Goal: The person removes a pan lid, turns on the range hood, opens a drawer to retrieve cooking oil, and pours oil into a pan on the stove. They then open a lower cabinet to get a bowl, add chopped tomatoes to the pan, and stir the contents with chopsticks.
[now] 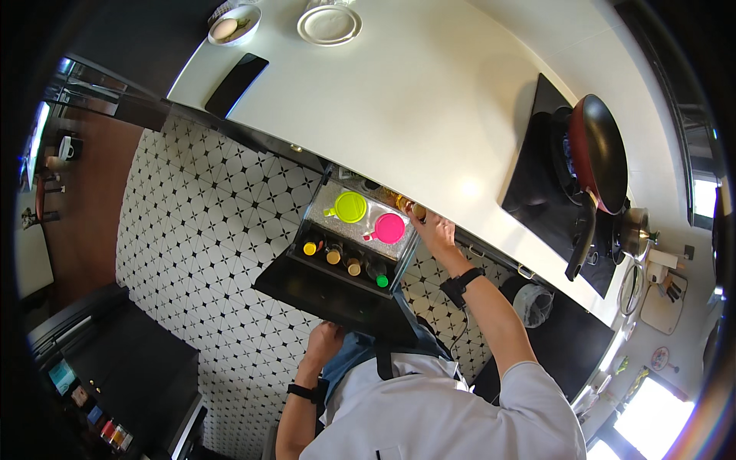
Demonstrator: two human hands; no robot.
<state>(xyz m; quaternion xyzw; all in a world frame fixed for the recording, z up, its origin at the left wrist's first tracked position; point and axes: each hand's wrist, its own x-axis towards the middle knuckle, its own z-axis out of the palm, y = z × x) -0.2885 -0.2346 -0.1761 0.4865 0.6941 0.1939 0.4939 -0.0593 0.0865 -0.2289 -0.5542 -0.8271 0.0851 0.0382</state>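
In the head view, a black-fronted drawer [345, 302] is pulled out from beneath the counter. My right hand [438, 233] reaches into its back right corner, with fingers around a small gold-capped bottle [418, 212]. My left hand [325, 344] is curled close to the outside of the drawer front; its fingertips are hidden. A container with a lime-green lid [350, 207] and another with a pink lid [389, 229] stand in the middle of the drawer. Along the front rack are several bottles, including one with a yellow cap [310, 248] and one with a green cap [382, 281].
Above the drawer runs a white countertop [402, 98] bearing a dark phone [237, 86], a bowl [248, 26] with an egg [224, 29], and pale plates [329, 25]. A red frying pan [604, 152] sits tilted on the black hob [532, 172]. A lined bin [532, 305] stands right of my forearm.
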